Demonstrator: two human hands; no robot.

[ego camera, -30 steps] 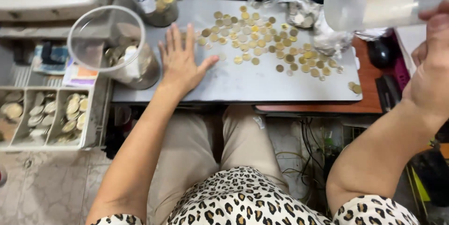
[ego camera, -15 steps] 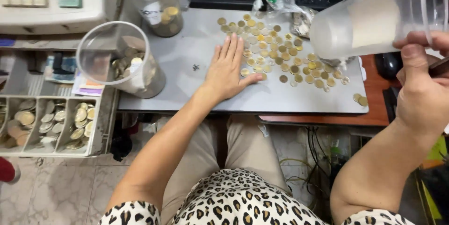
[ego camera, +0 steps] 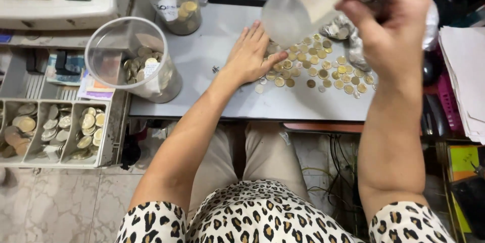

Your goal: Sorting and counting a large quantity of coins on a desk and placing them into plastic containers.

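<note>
Head view: coins (ego camera: 323,68) under left grip (ego camera: 249,56)

Left hand (ego camera: 251,55) on coins (ego camera: 318,68) (scattered).

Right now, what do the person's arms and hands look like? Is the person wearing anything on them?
Both arms are bare from the short sleeves down. The sleeves belong to a top with a leopard-spot print, cream with brown and black spots. The left hand shows no ring or watch. The right hand shows none either, and no gloves on either hand.
</note>
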